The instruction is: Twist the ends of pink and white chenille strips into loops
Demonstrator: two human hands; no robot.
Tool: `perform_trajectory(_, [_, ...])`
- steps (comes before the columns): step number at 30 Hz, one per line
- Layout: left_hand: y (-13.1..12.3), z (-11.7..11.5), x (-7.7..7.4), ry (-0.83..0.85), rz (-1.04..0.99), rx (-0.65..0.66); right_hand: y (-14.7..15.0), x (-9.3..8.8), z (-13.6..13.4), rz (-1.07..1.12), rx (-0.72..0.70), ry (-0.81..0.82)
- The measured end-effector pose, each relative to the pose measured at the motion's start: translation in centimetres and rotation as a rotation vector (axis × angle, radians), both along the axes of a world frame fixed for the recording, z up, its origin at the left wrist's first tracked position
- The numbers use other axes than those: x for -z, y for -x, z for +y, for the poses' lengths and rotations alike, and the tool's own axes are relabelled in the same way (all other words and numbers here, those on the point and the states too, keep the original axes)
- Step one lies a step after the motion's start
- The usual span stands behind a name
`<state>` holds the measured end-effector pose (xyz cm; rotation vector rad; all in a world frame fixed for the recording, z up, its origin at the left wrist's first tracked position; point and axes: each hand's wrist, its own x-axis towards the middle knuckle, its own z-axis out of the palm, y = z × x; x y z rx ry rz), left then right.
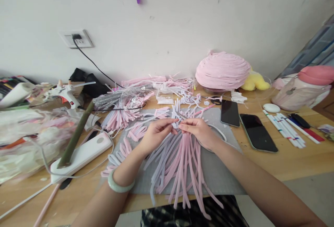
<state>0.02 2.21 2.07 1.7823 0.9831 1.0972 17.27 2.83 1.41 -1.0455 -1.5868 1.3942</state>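
My left hand (159,132) and my right hand (196,129) meet over the grey mat (214,171). Fingers of both are pinched on a small bent pale lilac pipe cleaner (175,124). A thin dark pointed thing (181,115) shows by my right fingertips; I cannot tell what it is. Just below my hands, long pink pipe cleaners (186,171) and lilac ones (159,164) fan out towards me, some past the table's front edge. Short lilac twisted pieces (189,98) lie beyond my fingers. Folded pink bundles (137,131) are left of my left hand.
At left are a white power strip (86,154), an olive stick (77,133) across it, a glue gun (66,93) and plastic bags (21,140). Two phones (258,133), white markers (284,129) and a pink-lidded jar (300,88) stand right. A pink wound bundle (222,70) is at the back.
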Motion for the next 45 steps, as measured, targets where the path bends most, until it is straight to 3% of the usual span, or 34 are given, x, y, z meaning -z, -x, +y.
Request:
perform_trajectory(2, [0.2,0.1,0.3,-0.181,0.097,0.028,0.2,0.1,0.0,0.082,0.007,0.086])
perform_trajectory(5, [0.2,0.1,0.8,-0.355,0.212,0.003,0.5,0.3,-0.2,0.055,0.051,0.059])
perform_trajectory(11, [-0.9,-0.4,1.3,-0.091,0.058,-0.199,0.8,0.7,-0.3,-0.087,0.221,-0.238])
perform_trajectory(15, [-0.8,-0.3,1.4,-0.24,0.192,-0.246,0.8,0.9,-0.5,-0.155,0.272,-0.403])
perform_trajectory(19, [-0.2,-0.3,0.8,-0.473,0.298,-0.208,0.9,0.9,-0.5,-0.037,0.195,-0.23])
perform_trajectory(21, [-0.2,-0.4,0.5,-0.501,0.28,-0.2,0.9,1.0,-0.4,0.016,0.143,-0.141])
perform_trajectory(23, [-0.5,-0.6,0.2,-0.388,0.188,-0.238,0.8,1.1,-0.2,-0.001,0.183,-0.187])
perform_trajectory(25, [-0.8,-0.8,0.0,-0.147,0.046,-0.248,0.7,1.0,-0.2,-0.067,0.27,-0.35])
perform_trajectory(27, [-1.0,-0.9,-0.2,0.076,-0.09,-0.184,0.6,0.8,-0.2,-0.123,0.287,-0.506])
perform_trajectory(29, [-1.0,-0.9,-0.4,0.178,-0.17,-0.078,0.4,0.5,-0.1,-0.132,0.204,-0.551])
perform_trajectory(32, [-0.6,-0.5,-0.5,0.169,-0.18,0.066,0.2,0.2,0.2,-0.126,0.068,-0.458])
perform_trajectory(35, [-0.3,-0.2,-0.3,0.083,-0.104,0.11,0.1,0.4,0.5,-0.148,0.058,-0.41])
perform_trajectory(40, [-0.5,-0.2,-0.3,0.168,-0.186,0.034,-0.1,0.2,0.1,-0.188,0.241,-0.71])
perform_trajectory(45, [-0.8,-0.5,-0.7,0.258,-0.235,-0.002,-0.6,-0.3,-0.4,-0.346,0.226,-0.946])
